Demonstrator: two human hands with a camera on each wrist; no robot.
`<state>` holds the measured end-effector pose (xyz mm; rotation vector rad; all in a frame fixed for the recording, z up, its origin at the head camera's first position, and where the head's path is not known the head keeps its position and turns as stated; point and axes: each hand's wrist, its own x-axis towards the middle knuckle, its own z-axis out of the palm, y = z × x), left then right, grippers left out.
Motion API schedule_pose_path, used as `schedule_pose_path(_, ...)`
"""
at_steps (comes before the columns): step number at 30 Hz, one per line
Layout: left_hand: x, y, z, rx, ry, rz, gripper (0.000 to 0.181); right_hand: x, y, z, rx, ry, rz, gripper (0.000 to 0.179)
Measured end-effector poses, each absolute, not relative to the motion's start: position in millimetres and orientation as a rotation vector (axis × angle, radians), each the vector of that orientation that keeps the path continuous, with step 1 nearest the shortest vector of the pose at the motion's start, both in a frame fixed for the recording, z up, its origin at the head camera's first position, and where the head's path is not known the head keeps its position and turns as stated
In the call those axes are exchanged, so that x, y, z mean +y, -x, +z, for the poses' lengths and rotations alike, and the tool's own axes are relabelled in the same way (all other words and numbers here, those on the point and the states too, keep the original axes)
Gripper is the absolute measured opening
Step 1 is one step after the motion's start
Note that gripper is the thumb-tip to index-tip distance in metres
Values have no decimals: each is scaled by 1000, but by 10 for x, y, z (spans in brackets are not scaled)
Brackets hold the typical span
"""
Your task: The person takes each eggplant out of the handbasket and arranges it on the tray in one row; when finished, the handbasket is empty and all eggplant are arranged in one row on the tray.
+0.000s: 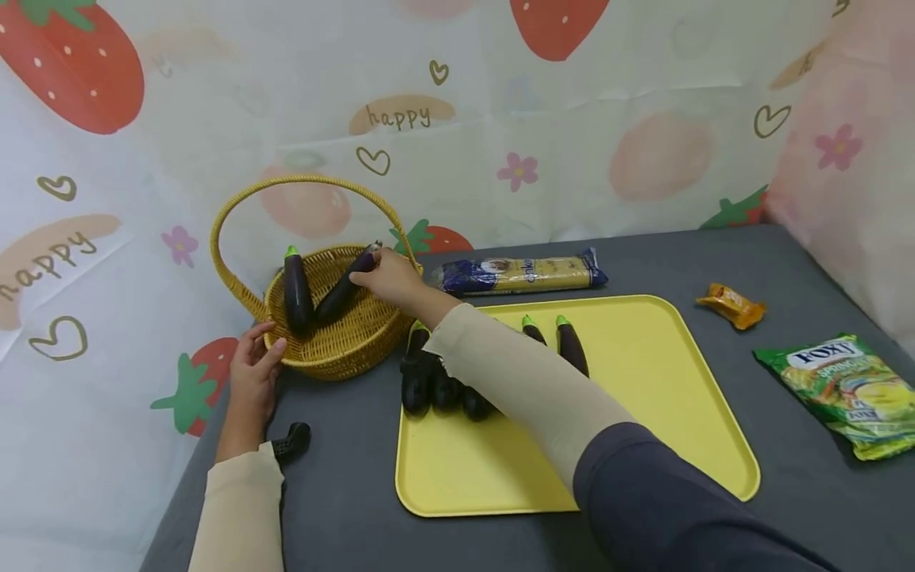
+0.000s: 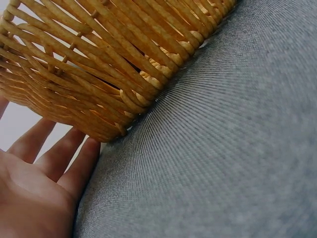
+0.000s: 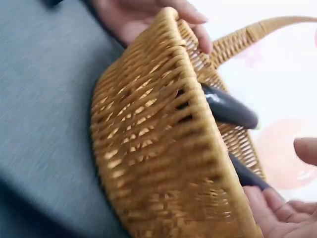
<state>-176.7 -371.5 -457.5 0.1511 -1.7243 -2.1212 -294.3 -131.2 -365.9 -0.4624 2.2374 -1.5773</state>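
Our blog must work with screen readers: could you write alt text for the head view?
A person's right hand touches one eggplant in a wicker basket that holds another eggplant; the left hand touches the basket. More eggplants lie on a yellow tray.

Bright, diffuse light fills the head view, leaving soft shadows on the bench (image 1: 343, 492); in the right wrist view, motion blur smears the basket (image 3: 148, 129), a pale glare streaks one eggplant (image 3: 230, 108) and the backdrop (image 3: 292, 64) nearly washes out, while the left wrist view looks dimmer
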Motion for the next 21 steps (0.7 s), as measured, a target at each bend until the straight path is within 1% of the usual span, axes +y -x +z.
schedule_pose_path(2,-3736,1766,-4578,-1735,-151,-2123,35,-1445,2982,-3682,2231,347,-1572,69)
schedule_pose_path(4,-3753,1770,-4585,-1750,-154,-2121,36,-1555,3020,-3702,2216,255,-1538,74)
schedule_pose_path(7,-3766,1764,-4600,-1764,-174,-2122,36,-1669,3064,-3747,2155,154,-1526,80)
schedule_pose_path(10,-3774,1738,-4609,-1771,-196,-2116,36,-1738,3084,-3807,2022,80,-1631,84)
schedule_pose_path(17,-3754,1707,-4595,-1799,-164,-2114,37,-1776,3134,-3914,1777,-10,-1878,77)
schedule_pose_path(21,-3763,1732,-4569,-1790,-158,-2110,38,-1799,3175,-3911,1805,64,-1883,68)
